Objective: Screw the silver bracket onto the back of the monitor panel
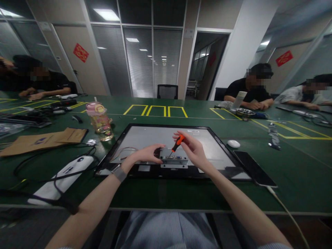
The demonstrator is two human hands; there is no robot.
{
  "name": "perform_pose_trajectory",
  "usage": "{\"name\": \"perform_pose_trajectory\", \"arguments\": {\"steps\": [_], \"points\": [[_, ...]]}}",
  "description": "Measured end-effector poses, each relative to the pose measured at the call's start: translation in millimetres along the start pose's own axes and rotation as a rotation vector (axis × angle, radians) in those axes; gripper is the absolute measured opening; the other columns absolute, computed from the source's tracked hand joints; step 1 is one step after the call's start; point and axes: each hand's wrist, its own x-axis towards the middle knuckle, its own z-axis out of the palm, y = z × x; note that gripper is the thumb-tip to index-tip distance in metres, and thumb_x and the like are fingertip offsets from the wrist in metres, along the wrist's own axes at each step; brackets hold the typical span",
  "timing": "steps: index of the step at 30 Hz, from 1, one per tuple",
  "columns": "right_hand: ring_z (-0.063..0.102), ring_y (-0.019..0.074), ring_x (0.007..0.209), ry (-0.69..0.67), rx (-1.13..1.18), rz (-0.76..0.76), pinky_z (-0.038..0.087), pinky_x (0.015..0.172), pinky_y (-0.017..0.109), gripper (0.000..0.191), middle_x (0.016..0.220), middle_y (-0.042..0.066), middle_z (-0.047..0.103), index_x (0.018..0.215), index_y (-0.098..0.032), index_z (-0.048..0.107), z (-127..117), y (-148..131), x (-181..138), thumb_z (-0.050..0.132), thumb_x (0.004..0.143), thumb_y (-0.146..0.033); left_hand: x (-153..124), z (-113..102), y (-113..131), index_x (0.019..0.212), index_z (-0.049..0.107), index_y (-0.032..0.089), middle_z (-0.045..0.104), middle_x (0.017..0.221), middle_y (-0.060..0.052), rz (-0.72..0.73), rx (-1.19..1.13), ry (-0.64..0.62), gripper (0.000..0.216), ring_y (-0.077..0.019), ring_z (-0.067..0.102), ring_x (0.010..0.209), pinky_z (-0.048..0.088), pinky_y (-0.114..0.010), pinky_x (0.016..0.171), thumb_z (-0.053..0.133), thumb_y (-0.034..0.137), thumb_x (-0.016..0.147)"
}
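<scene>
A flat monitor panel [212,145] lies face down on the green table, its grey metal back up. A small metal cover plate [174,159] sits at its near middle. My right hand [193,148] is closed round a screwdriver [176,144] with an orange and black handle, its tip down on the plate. My left hand [147,154] rests on the panel just left of the plate, fingers curled against its edge; what they hold, if anything, is hidden. Thin wires [124,151] run across the panel's left part.
A black phone [254,168] with a white cable lies right of the panel, a white mouse [233,143] behind it. A pink-lidded bottle [100,121], brown paper bag [44,139] and white device with black cables [62,180] lie left. Other people sit at the far left and right.
</scene>
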Motion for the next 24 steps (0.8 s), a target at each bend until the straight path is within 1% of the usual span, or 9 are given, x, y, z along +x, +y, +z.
{"name": "perform_pose_trajectory", "arguments": {"steps": [3,6,9,11,13,15,16,21,24], "points": [[0.063,0.0198,0.096,0.022,0.003,0.019,0.052,0.088,0.042,0.040,0.113,0.008,0.059,0.128,-0.028,0.049,0.4,2.5,0.6,0.049,0.089,-0.022,-0.7,-0.2,0.5,0.132,0.041,0.022,0.039,0.142,-0.007,-0.003,0.011,0.000,0.079,-0.0261,0.038,0.130,0.029,-0.038,0.109,0.073,0.040,0.062],[0.061,0.0196,0.088,0.085,-0.150,-0.012,0.052,0.082,0.039,0.032,0.099,0.007,0.061,0.115,-0.027,0.060,-2.1,3.4,2.4,0.060,0.083,-0.024,-1.8,-0.7,2.6,0.133,0.040,0.022,0.038,0.143,-0.007,-0.013,0.028,0.005,0.079,-0.0256,0.036,0.131,0.027,-0.037,0.110,0.073,0.040,0.063],[0.061,0.0207,0.087,0.093,-0.220,-0.047,0.052,0.081,0.039,0.026,0.093,0.006,0.062,0.106,-0.026,0.065,-5.0,0.6,3.3,0.063,0.080,-0.026,-2.0,-1.4,3.5,0.134,0.040,0.023,0.037,0.144,-0.006,-0.020,0.028,-0.006,0.080,-0.0249,0.035,0.132,0.026,-0.036,0.111,0.073,0.041,0.063],[0.062,0.0219,0.093,0.061,-0.158,-0.043,0.051,0.085,0.041,0.029,0.099,0.007,0.063,0.113,-0.026,0.061,-5.4,-1.7,2.7,0.058,0.084,-0.026,-1.0,-1.8,1.9,0.133,0.040,0.024,0.036,0.145,-0.005,-0.016,0.025,-0.009,0.080,-0.0246,0.034,0.133,0.025,-0.036,0.111,0.073,0.042,0.063],[0.061,0.0225,0.102,0.004,-0.032,-0.010,0.049,0.090,0.044,0.036,0.112,0.009,0.061,0.124,-0.027,0.053,-4.1,-2.6,1.4,0.049,0.089,-0.026,0.6,-2.3,-1.0,0.133,0.042,0.024,0.036,0.145,-0.005,-0.008,0.028,-0.012,0.078,-0.0244,0.034,0.133,0.023,-0.037,0.112,0.073,0.045,0.064],[0.062,0.0217,0.104,-0.032,0.074,0.029,0.049,0.092,0.045,0.040,0.121,0.009,0.058,0.131,-0.028,0.045,-1.9,-1.3,0.0,0.044,0.091,-0.024,2.0,-2.6,-3.6,0.132,0.043,0.023,0.037,0.145,-0.005,-0.001,0.030,-0.022,0.076,-0.0243,0.034,0.133,0.022,-0.038,0.113,0.072,0.047,0.065],[0.062,0.0209,0.103,-0.030,0.092,0.041,0.050,0.092,0.044,0.041,0.121,0.009,0.058,0.132,-0.028,0.044,-0.8,0.1,-0.5,0.044,0.091,-0.024,2.3,-2.8,-4.3,0.132,0.044,0.023,0.038,0.145,-0.005,0.002,0.027,-0.025,0.076,-0.0243,0.034,0.133,0.023,-0.038,0.112,0.071,0.048,0.066],[0.061,0.0182,0.086,0.111,-0.065,0.027,0.054,0.080,0.037,0.029,0.096,0.006,0.061,0.111,-0.026,0.061,1.0,6.2,-0.4,0.061,0.082,-0.025,1.4,-3.0,-2.6,0.130,0.046,0.025,0.042,0.141,-0.003,-0.004,-0.012,-0.010,0.072,-0.0237,0.039,0.130,0.028,-0.036,0.110,0.072,0.045,0.065],[0.060,0.0189,0.088,0.103,-0.094,0.014,0.053,0.080,0.038,0.026,0.097,0.006,0.060,0.108,-0.026,0.062,-0.3,2.3,-0.1,0.060,0.082,-0.026,1.1,-2.8,-2.3,0.130,0.045,0.026,0.042,0.141,-0.004,-0.008,-0.010,-0.008,0.074,-0.0240,0.039,0.130,0.028,-0.036,0.110,0.072,0.047,0.064]]}}
